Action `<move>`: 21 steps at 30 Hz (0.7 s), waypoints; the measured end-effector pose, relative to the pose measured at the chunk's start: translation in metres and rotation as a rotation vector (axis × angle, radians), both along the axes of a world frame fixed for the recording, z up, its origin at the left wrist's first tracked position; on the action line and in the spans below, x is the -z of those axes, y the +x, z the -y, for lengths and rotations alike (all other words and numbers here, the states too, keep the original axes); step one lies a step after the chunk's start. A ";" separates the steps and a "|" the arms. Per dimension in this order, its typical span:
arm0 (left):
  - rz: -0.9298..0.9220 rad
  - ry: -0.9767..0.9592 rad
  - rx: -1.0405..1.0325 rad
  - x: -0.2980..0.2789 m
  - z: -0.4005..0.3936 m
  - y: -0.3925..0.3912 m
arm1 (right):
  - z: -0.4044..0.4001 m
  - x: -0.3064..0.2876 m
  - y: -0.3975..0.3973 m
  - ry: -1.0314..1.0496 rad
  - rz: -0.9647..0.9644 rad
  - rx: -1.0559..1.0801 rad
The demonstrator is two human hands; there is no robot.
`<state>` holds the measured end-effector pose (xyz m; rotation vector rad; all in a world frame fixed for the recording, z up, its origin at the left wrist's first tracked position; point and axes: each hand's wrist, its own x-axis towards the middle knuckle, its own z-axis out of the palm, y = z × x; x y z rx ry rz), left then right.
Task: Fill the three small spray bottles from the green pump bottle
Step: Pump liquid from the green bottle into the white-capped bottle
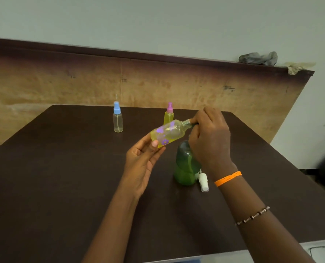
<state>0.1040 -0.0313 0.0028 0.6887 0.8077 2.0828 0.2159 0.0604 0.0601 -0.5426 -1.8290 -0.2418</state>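
My left hand (142, 160) holds a small clear bottle with purple flower prints (167, 134), tilted on its side with its open threaded neck pointing right. Yellowish liquid lies in it. My right hand (209, 135) covers the pump head of the green pump bottle (186, 166), which stands on the table; the nozzle meets the small bottle's neck. A white spray cap (203, 182) lies on the table beside the green bottle. At the back stand a blue-capped bottle (117, 118), nearly clear, and a pink-capped bottle (169, 114) with yellow liquid.
The dark brown table (63, 186) ends near a wooden board leaning on the wall (82, 82). A grey rag (258, 58) lies on the board's top edge. A cable (321, 248) runs on the floor at the lower right.
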 end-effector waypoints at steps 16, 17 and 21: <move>0.008 -0.015 0.015 0.000 0.001 -0.003 | 0.010 0.002 -0.008 0.016 0.018 0.102; -0.001 -0.011 0.018 0.001 0.001 -0.004 | 0.012 0.009 -0.009 0.002 -0.019 0.104; -0.009 -0.006 0.020 0.001 0.002 -0.006 | 0.016 0.030 -0.009 -0.029 -0.161 0.064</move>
